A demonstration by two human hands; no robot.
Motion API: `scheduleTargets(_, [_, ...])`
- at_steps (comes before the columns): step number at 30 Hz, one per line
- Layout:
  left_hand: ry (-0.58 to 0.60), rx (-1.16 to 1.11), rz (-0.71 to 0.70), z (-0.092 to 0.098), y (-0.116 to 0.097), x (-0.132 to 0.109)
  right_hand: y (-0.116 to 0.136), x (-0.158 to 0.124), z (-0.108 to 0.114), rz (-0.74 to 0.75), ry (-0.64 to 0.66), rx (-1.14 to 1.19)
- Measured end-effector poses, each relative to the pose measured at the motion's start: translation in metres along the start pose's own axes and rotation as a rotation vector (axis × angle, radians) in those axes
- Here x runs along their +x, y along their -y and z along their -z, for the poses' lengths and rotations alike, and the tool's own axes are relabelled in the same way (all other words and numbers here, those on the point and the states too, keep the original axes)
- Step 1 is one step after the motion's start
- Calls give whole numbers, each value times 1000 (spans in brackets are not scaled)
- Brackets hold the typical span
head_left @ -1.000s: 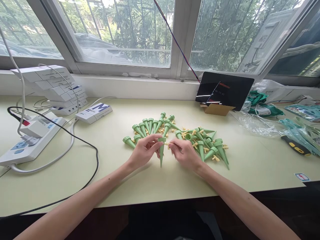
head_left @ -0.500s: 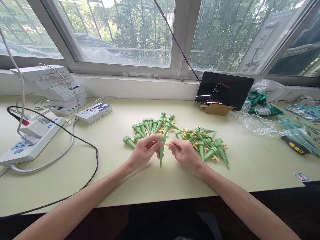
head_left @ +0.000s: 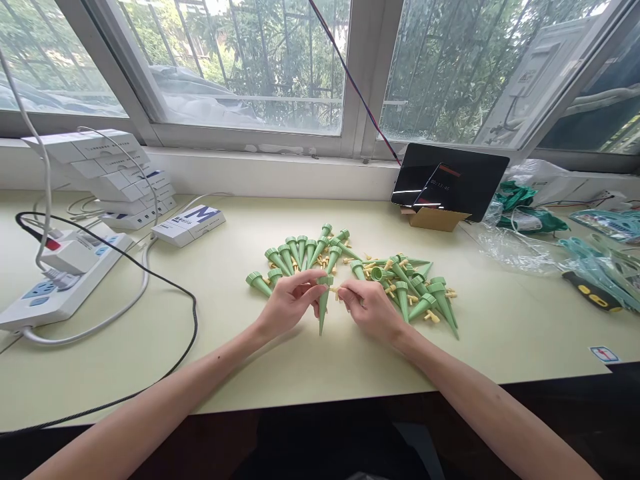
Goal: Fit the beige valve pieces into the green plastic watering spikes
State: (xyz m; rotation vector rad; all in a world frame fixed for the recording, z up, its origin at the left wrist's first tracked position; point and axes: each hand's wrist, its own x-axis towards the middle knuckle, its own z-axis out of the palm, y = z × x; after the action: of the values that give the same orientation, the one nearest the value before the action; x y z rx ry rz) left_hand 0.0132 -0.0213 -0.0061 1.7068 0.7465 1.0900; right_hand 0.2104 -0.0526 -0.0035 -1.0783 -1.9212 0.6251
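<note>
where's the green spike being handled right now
In the head view, the green spike is just right of centre, held point down by the left hand, with the right hand and its small yellow fitting immediately to its right.

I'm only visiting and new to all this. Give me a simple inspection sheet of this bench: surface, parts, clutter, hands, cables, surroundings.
Surface: pale table, small sticker near the front edge at right.
Parts: loose green spikes with loose yellow pieces among them.
Clutter: stacked white boxes left; clear plastic right.
Left hand: pinches a green spike, point down.
Right hand: pinches a small yellow piece at the spike's side; whether joined, cannot tell.
Cables: black cable loops across the table's left side, near a white power strip.
Surroundings: windows behind, greenery outside.
Other people: nothing seen.
</note>
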Motion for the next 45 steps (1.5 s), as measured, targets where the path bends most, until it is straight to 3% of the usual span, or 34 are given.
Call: scheduleTargets(45, [20, 18, -23, 0, -1, -1, -1, -2, -1, 23, -2, 7])
